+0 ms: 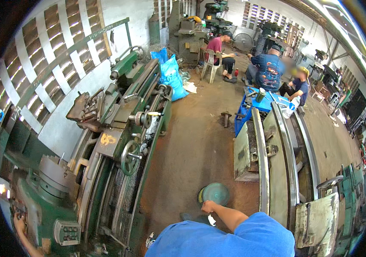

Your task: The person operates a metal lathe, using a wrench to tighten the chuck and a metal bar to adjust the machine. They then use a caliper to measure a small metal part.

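My left hand [19, 223] reaches to the far left, its fingers bent at a small dark control on the front of a green lathe headstock [48, 210]. What exactly lies under those fingers is too small to make out. Bent across my blue shirt, my right arm ends in a closed right hand [210, 207], held low in front of me. Just below it shows a small white piece [211, 220], perhaps cloth or paper; whether the hand grips it is unclear. Beyond that hand is a round green lid or container top [216, 194] near the floor.
The lathe carries a handwheel [130, 157] on its carriage, jutting toward the aisle. A second machine bed [283, 158] with long rails runs along the right. Blue sacks [172, 77] stand past the lathe. Several people sit farther off near a blue table [255, 103].
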{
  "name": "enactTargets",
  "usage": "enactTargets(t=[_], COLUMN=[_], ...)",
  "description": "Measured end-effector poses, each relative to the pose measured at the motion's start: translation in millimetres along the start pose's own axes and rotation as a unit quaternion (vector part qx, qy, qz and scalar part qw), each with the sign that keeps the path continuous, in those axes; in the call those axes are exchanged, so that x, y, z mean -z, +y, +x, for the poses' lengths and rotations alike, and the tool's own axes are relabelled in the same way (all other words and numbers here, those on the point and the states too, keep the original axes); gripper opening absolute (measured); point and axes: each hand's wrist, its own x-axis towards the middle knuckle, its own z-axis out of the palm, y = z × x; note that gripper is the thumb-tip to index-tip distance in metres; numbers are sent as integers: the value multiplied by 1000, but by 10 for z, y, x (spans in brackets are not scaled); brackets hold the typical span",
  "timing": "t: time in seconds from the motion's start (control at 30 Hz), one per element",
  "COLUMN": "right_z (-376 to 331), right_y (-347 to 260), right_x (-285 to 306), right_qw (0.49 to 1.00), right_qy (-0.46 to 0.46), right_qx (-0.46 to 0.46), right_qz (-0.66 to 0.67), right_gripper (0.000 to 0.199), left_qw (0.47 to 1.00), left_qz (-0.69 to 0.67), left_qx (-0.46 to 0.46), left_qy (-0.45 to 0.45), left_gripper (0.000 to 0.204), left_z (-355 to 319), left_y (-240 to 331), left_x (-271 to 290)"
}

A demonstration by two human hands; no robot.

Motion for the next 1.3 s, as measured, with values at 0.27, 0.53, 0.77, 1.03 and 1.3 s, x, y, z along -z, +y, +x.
enactTargets(t=[0.27,0.53,0.77,1.03,1.3], right_z=[8,445,356,396,393], right_y=[-504,-1003,-1498,-2361,-3355], right_x=[823,403,219,121,339], right_qw=[1000,998,996,980,968], right_qy=[10,-34,58,31,10], right_qx=[22,38,74,91,157], right_qz=[14,-42,5,173,198], right_gripper=[50,52,46,39,23], left_qw=[999,987,989,969,958], left_qz=[36,57,42,70,197], left_qx=[-1,-149,-127,-229,-170], left_qy=[8,32,-62,-59,-123], left_gripper=[42,73,80,67,52], left_z=[-285,-276,-244,-100,-283], left_y=[-302,-389,-133,-62,-203], left_x=[240,387,441,893,922])
